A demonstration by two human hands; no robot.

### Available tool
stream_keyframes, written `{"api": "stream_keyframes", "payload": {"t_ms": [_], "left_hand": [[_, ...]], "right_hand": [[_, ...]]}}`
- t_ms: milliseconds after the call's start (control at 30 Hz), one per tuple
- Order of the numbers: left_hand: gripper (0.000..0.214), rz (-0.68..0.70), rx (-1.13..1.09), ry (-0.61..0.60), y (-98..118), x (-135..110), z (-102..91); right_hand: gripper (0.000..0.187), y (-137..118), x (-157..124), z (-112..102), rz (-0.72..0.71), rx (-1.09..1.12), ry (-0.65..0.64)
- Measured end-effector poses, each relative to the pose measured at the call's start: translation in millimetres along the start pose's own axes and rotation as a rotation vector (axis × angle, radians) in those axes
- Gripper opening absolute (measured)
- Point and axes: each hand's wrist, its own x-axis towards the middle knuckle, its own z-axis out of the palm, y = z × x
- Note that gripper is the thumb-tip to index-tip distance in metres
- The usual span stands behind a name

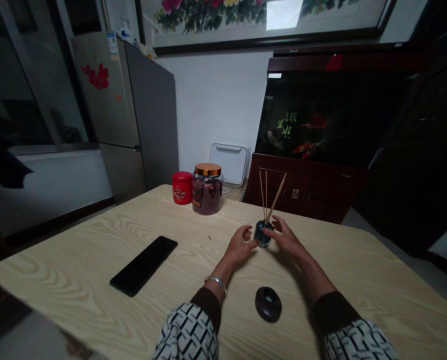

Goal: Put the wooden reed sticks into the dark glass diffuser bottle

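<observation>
A small dark blue bottle (263,234) with three thin reed sticks (271,197) stands on the light wooden table (96,250). My left hand (240,245) touches its left side, fingers curled around it. From the right, my right hand (285,236) cups the bottle, fingers partly spread against the glass. Both hands hold it upright between them.
A dark round object (268,303) lies near the table's front edge between my arms. A black phone (144,264) rests to the left. At the far edge stand a red tin (182,187) and a copper-lidded glass jar (207,189). Behind are a fridge (133,110) and a fish tank (321,120).
</observation>
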Motion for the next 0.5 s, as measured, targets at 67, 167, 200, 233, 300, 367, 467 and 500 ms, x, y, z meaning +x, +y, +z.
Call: {"api": "stream_keyframes", "payload": {"t_ms": [67,167,200,233,300,367,467,500], "left_hand": [[0.06,0.05,0.075,-0.021,-14,3,3.5],[0.074,0.102,0.156,-0.058,-21,4,6.8],[0.08,0.115,0.18,-0.063,-21,3,7.7],[0.086,0.126,0.201,-0.067,-20,2,8.6],[0.092,0.134,0.229,-0.085,-16,-2,10.6],[0.089,0.137,0.239,-0.137,-10,-6,12.7],[0.074,0.145,0.234,-0.209,-3,-10,14.8],[0.07,0.145,0.234,-0.219,-1,-11,15.1]], "right_hand": [[0.07,13,10,12,-0.083,-0.058,-0.062],[0.057,21,12,20,-0.138,-0.149,-0.092],[0.055,21,9,20,-0.144,-0.189,-0.083],[0.053,21,5,19,-0.153,-0.225,-0.081],[0.05,19,-6,17,-0.17,-0.261,-0.09],[0.051,15,-15,16,-0.174,-0.228,-0.084],[0.048,1,-20,23,-0.173,-0.128,-0.047],[0.044,-7,-19,27,-0.187,-0.095,-0.052]]}}
